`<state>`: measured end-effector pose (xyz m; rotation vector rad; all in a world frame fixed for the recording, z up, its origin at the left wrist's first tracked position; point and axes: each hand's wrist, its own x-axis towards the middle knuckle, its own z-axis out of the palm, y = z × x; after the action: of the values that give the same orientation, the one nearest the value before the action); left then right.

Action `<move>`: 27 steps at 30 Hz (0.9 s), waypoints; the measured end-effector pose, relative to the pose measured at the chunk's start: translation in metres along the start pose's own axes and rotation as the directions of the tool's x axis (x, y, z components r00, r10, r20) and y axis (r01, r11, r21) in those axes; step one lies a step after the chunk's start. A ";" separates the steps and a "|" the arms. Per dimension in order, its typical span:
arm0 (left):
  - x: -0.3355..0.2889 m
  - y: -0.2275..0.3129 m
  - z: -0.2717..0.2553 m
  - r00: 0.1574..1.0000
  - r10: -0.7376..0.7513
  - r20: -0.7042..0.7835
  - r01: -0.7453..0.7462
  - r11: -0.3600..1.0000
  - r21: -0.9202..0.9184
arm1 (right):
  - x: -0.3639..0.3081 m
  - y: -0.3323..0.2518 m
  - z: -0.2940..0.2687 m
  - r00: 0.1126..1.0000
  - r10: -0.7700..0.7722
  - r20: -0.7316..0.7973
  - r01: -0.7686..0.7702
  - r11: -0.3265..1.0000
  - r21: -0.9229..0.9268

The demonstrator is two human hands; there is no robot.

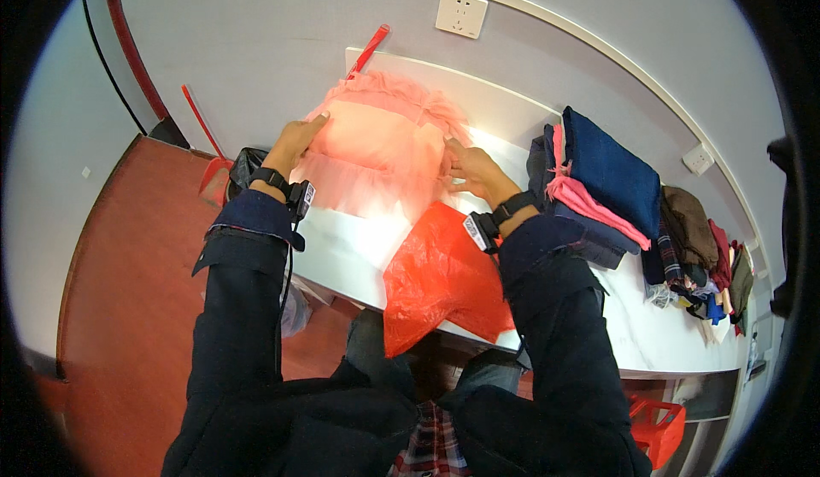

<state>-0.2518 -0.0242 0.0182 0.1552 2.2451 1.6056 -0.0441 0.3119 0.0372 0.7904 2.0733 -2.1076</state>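
- Red bag [440, 276] overhangs the table [649, 340] edge; a sleeve brush could drag it off.
- Left hand [295, 142] and right hand [472, 172], both flat and spread, press the pink dress [380, 148] mid-table; its slippery tulle may shift.
- Clothes stack [598, 182] leans near; risk of toppling.

white table [359, 251], pink tulle dress [384, 148], red plastic bag [436, 285], stacked folded clothes [611, 178] on it

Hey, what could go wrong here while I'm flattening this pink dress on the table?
The red plastic bag hangs over the table's front edge and might slide off. Your right hand works close to the stacked folded clothes, so a sleeve could nudge that pile. The frilly pink dress may bunch under your left hand.
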 end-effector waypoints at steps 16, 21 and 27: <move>-0.147 0.128 0.061 0.848 0.459 0.264 -0.285 0.816 -0.504 | -0.124 -0.090 -0.081 0.735 -0.679 -0.006 0.675 0.729 0.114; -0.184 0.230 0.161 0.656 0.699 0.286 -0.446 0.664 -0.600 | -0.242 -0.138 -0.201 0.660 -0.749 -0.056 0.751 0.658 0.047; -0.155 0.268 0.317 0.650 0.659 0.378 -0.418 0.726 -0.547 | -0.256 -0.114 -0.335 0.700 -0.622 -0.352 0.606 0.777 -0.168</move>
<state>-0.0283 0.3030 0.2163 1.1425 1.4137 1.9611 0.2316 0.5647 0.2627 0.5923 2.9302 -2.3373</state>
